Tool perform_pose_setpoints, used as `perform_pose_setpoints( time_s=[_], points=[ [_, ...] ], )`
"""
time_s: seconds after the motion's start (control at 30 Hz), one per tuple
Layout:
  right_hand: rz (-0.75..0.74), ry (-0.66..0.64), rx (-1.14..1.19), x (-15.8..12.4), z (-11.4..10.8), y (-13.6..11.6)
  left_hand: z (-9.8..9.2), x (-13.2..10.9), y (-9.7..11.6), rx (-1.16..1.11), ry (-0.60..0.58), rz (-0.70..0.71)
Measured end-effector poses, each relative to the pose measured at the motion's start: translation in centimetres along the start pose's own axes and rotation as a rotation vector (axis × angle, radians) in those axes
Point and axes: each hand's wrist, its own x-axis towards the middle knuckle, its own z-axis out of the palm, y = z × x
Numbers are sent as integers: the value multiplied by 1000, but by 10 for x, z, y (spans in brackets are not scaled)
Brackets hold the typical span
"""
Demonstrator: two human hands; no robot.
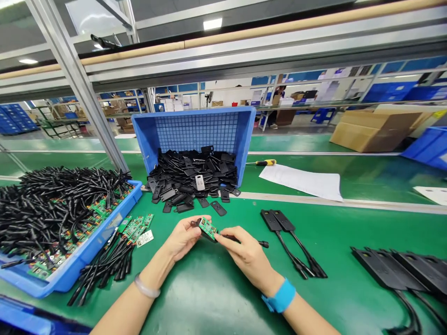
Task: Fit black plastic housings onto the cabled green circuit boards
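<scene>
Near the middle of the green bench, my left hand (184, 236) grips a black plastic housing by its far end. A green circuit board (208, 228) lies in or on that housing, tilted; how far it is seated I cannot tell. The fingers of my right hand (248, 253) pinch the board's near end, where its black cable (262, 243) comes out under the hand to the right. Left of my hands lie several loose circuit boards (134, 228) with black cables. Beyond them, black housing parts (195, 172) spill out of a blue crate (246, 144) tipped on its side.
A blue tray (94, 246) heaped with cabled boards stands at the left. Two closed black units (275, 219) with cables lie right of my hands, and more black units (391, 270) at the far right. Behind are a screwdriver (266, 163), white paper (303, 181) and a cardboard box (370, 130).
</scene>
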Motion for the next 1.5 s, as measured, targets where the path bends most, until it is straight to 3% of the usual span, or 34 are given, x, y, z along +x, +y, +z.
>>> perform_pose_setpoints(
  time_s=[0.23, 0.47, 0.7, 0.93, 1.03, 1.17, 1.3, 1.37, 1.5],
  points=[
    [17, -3, 11, -3, 1, -2, 7, -3, -8, 42, 53, 45],
    [23, 20, -5, -3, 0, -3, 9, -3, -10, 19, 21, 23],
    [22, -66, -71, -4, 3, -2, 14, -4, -12, -20, 14, 0],
    [44, -144, -159, -8, 13, -6, 20, 2, -31, 10, 235, 45],
    [132, -140, -86, -8, 16, -7, 20, 4, -35, 44, 282, 57],
    [418, -136, 115, -6, 12, -7, 20, 3, -36, 113, 309, 111],
    [682, -300, 279, -1, 11, -5, 20, 2, -39, 244, 292, 149],
    [755, -343, 379, 1, 14, -3, 20, 3, -41, 298, 275, 155],
    [818, -294, 519, 0, 19, -2, 22, 1, -41, 281, 291, 180]
  ],
)
